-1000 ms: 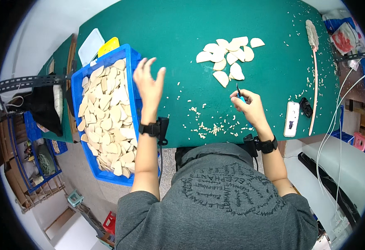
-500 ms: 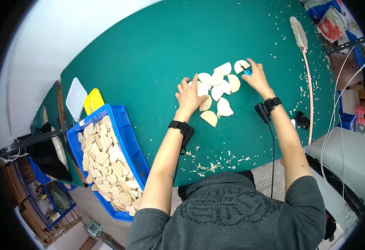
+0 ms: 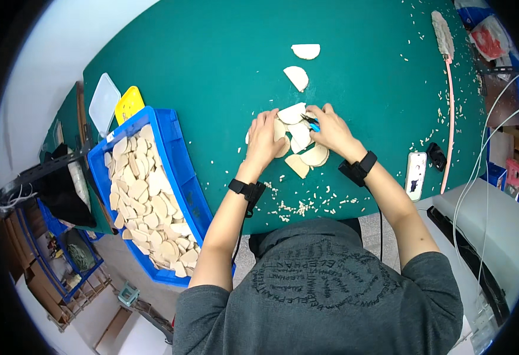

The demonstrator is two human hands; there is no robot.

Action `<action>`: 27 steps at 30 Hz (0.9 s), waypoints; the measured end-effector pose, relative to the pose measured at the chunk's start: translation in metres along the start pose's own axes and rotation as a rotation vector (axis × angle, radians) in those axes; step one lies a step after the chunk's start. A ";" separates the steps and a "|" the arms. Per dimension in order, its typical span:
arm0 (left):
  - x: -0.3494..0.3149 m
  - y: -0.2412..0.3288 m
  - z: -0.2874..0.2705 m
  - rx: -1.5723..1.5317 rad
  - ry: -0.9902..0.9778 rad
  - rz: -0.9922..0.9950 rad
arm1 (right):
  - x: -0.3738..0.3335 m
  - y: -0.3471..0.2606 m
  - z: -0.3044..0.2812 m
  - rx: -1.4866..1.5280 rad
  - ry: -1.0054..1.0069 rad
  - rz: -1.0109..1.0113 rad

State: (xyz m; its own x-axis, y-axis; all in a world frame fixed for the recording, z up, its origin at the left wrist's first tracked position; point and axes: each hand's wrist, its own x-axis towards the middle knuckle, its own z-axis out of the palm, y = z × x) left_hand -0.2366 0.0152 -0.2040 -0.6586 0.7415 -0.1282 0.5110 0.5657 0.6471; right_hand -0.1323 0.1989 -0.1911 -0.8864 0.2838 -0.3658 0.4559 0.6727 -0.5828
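Observation:
On the green table, flat pale half-round pieces [image 3: 300, 135] lie in a loose, overlapping cluster between my hands. My left hand [image 3: 263, 139] curves around the cluster's left side, fingers and thumb apart, touching the pieces there. Closed around a small pair of blue-handled pliers [image 3: 314, 126], my right hand [image 3: 332, 131] is at the cluster's right side. The pliers' dark jaws are over the pieces; whether they grip one cannot be made out. Farther away lie two separate pieces, an upper half-round piece [image 3: 305, 51] and a lower half-round piece [image 3: 296, 78].
A blue crate [image 3: 184, 171] heaped with similar pale pieces stands at the left, beside a yellow tray [image 3: 130, 104] and a clear lid [image 3: 103, 100]. Small pale scraps [image 3: 301, 207] litter the near edge. At the right lie a phone [image 3: 415, 176] and a pink-handled duster [image 3: 450, 118].
My right hand has moved left with the pliers to the cluster, which is now tighter. Two half-round pieces now lie apart beyond it. The whole view has shifted slightly.

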 end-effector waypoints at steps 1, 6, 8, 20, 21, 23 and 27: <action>-0.017 -0.005 0.000 -0.040 0.062 0.035 | -0.014 -0.006 0.011 0.017 0.008 -0.012; -0.067 -0.007 -0.007 -0.127 0.143 -0.190 | -0.058 -0.024 0.046 0.172 0.134 -0.036; -0.068 -0.005 -0.012 -0.316 0.107 -0.247 | -0.070 -0.036 0.038 0.206 0.218 -0.029; -0.139 0.083 -0.084 -0.874 0.242 -0.050 | -0.138 -0.099 -0.008 0.686 -0.011 -0.098; -0.144 0.084 -0.086 -0.861 0.252 -0.041 | -0.141 -0.102 -0.007 0.707 0.005 -0.105; -0.152 0.085 -0.087 -0.835 0.271 -0.023 | -0.148 -0.106 -0.006 0.748 0.037 -0.115; -0.164 0.089 -0.087 -0.787 0.311 0.013 | -0.156 -0.109 -0.004 0.689 0.032 -0.180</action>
State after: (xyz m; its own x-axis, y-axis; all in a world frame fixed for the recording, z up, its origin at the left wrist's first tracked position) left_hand -0.1313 -0.0876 -0.0599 -0.8361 0.5482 0.0209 0.0616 0.0560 0.9965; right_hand -0.0441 0.0838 -0.0677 -0.9499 0.2359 -0.2050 0.2397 0.1288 -0.9623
